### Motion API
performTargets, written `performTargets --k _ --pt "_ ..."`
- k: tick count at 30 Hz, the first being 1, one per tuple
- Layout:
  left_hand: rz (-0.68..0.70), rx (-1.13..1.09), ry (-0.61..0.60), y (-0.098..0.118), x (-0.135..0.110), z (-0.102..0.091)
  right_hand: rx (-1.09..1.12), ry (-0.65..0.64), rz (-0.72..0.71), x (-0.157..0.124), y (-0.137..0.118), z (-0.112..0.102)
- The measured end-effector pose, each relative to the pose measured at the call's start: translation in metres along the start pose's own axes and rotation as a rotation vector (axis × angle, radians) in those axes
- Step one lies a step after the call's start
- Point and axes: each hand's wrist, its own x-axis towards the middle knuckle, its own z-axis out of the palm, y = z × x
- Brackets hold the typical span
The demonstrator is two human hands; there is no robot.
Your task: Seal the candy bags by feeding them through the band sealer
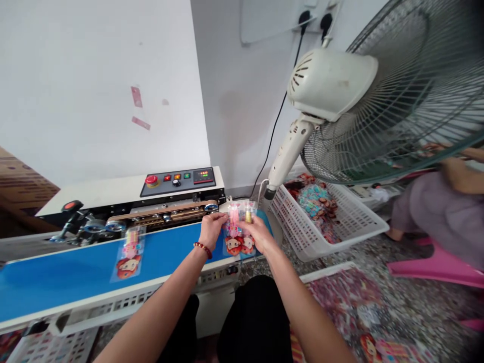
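Note:
At the right end of the blue conveyor belt point(170, 257), two clear plastic packets lie side by side, overlapping, each with a red-haired cartoon figure at the bottom. My left hand point(210, 231), a beaded bracelet at its wrist, pinches the upper left edge of the left packet point(233, 245). From the other side, the fingers of my right hand point(260, 234) close on the right packet point(248, 244), which shows a yellowish item at its top. A similar packet point(128, 259) lies farther left on the belt, apart from both hands.
Behind the belt stands a sealing machine with a control panel point(177, 180) and a red knob point(151, 180). A large fan point(333, 83) leans over the right side. White baskets point(291, 229) of packets stand on the floor. A person point(438, 217) sits at far right by a pink stool point(434, 267).

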Motion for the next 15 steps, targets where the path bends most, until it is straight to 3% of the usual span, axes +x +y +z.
performTargets --k 4,8,13,15 --pt "-0.2 0.019 -0.005 0.004 0.01 -0.004 0.114 0.124 0.02 0.002 0.0 -0.021" --pt "-0.231 0.117 0.072 0.005 0.021 -0.016 0.119 0.139 0.028 -0.001 -0.005 -0.026" --pt "-0.222 0.205 0.134 -0.004 0.019 -0.067 0.123 0.046 0.034 -0.004 -0.003 -0.006" --pt "-0.149 0.326 0.183 -0.007 0.008 -0.088 0.095 0.009 0.02 -0.003 0.001 0.003"
